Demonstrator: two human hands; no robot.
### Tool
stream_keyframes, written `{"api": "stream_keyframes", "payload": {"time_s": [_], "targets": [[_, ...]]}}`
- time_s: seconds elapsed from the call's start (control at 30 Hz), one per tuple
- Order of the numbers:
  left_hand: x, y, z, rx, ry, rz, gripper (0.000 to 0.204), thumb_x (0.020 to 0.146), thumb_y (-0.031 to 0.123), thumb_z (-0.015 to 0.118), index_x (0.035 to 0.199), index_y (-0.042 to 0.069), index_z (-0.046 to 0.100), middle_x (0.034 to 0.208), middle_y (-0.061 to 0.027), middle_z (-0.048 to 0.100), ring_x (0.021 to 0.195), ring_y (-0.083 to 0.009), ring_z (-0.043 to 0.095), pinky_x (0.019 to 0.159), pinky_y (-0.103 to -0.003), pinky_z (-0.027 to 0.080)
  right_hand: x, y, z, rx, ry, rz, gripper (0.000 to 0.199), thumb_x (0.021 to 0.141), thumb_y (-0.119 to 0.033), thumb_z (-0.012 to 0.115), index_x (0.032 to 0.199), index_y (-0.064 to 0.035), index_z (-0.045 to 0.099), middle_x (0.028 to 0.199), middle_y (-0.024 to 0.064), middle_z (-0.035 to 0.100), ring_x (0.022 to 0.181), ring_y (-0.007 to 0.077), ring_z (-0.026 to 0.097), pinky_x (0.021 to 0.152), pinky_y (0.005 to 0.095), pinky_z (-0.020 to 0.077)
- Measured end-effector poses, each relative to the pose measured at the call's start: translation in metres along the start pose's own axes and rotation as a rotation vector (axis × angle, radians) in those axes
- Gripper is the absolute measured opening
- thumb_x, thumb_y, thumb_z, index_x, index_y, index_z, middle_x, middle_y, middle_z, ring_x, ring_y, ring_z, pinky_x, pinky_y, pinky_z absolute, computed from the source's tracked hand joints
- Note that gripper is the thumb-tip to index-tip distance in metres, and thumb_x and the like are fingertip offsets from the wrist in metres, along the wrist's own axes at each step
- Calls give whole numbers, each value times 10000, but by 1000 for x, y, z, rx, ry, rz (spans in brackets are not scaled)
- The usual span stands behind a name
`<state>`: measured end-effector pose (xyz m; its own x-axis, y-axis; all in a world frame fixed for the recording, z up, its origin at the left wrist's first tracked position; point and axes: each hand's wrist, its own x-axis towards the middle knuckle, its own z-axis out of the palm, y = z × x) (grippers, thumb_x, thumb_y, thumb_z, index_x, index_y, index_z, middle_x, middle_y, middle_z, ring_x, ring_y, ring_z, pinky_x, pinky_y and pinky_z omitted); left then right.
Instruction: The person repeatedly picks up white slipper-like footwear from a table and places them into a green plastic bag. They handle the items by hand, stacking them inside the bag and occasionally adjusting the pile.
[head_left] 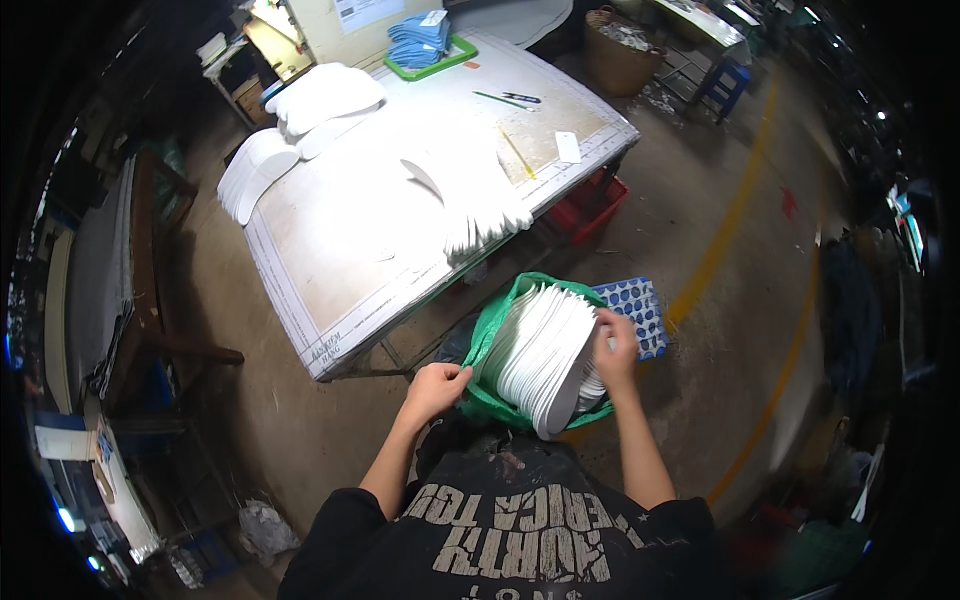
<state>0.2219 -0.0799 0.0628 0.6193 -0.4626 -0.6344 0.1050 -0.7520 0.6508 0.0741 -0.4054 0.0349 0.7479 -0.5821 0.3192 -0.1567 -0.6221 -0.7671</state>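
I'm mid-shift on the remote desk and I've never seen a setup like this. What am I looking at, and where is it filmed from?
There's no machine here: these are a person's own bare hands. The single picture comes from a wide fisheye camera on their head, looking down, so straight edges bend near the rim. Picture left is the person's left.

The left hand pinches the rim of a green bag. The right hand is at the right edge of the white insole-shaped pieces packed in it; I can't tell whether it grips any.

On the table beyond lie more white stacks, a green tray with a folded blue bundle, and a white card. Glare washes out the middle.
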Motion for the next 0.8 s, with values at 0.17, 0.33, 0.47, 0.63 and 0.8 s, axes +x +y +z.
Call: {"api": "stream_keyframes", "payload": {"time_s": [0.17,0.33,0.47,0.63,0.8], "targets": [[29,31,15,188,301,200,607,903,399,747,1358,19,615,1223,-258,691,1144,-390,678,1005,-467,524,-33,120,-29,-462,-74,671,584,905,-272,740,1387,4,558,1365,283,581,1264,438,582,1058,491,484],[73,44,42,96,287,176,592,867,369,788,1318,12,647,1074,-238,738,1036,-395,718,959,-459,547,-105,161,-18,-414,-65,732,405,1033,-338,606,1226,16,641,1231,271,653,1199,419,618,986,503,490],[65,21,64,132,311,188,372,916,248,707,1210,20,688,994,-250,752,975,-440,722,912,-499,551,-131,164,-27,-130,63,878,307,1089,-231,520,1210,28,633,1161,251,671,1104,411,648,941,472,489],[65,-39,74,68,291,208,302,975,135,569,1240,19,660,1104,-297,722,1063,-494,676,908,-517,534,-137,145,-33,-43,116,956,320,1067,-215,537,1185,60,650,1090,217,696,1007,341,665,893,439,497],[63,-117,50,-396,147,12,338,1000,303,593,1202,40,657,1116,-217,706,1065,-297,664,935,-394,491,-164,76,-22,90,23,939,378,987,-275,635,1178,45,694,1038,133,728,976,224,676,865,403,514]]}}
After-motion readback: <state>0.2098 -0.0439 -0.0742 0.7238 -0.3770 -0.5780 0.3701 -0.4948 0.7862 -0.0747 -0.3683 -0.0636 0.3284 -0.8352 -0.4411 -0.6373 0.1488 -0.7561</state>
